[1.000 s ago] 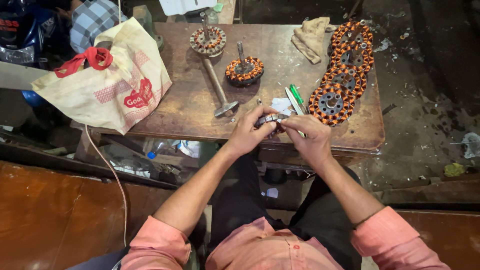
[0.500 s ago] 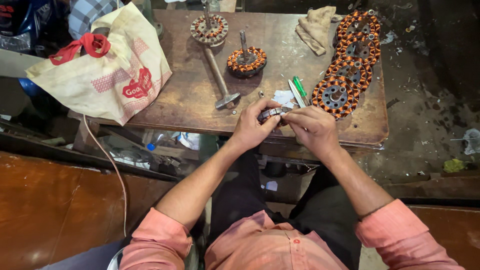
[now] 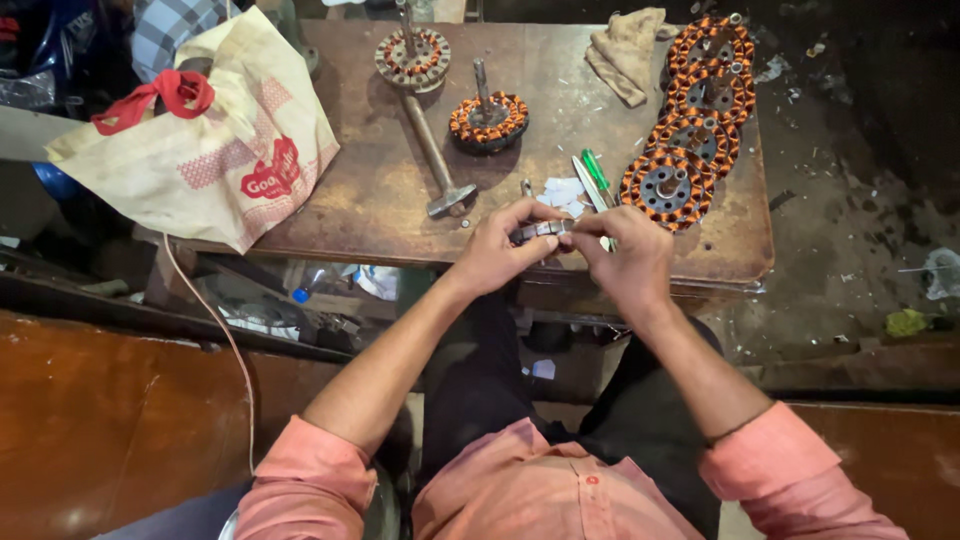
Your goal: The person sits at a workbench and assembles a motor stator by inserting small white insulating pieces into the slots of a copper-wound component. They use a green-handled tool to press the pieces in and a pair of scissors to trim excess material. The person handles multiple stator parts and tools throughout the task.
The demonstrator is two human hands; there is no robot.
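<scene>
Both your left hand (image 3: 497, 252) and right hand (image 3: 628, 258) are pinching a small metal part (image 3: 540, 231) at the table's (image 3: 380, 190) near edge; you are seemingly fitting it, needing steady fingertip alignment.

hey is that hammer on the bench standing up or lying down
Lying down. The hammer rests flat on the wooden bench, its handle running away from the person and its metal head nearest the left hand.

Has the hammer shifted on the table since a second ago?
No. The hammer lies between the two wound stators, head toward the table's near edge, as before.
</scene>
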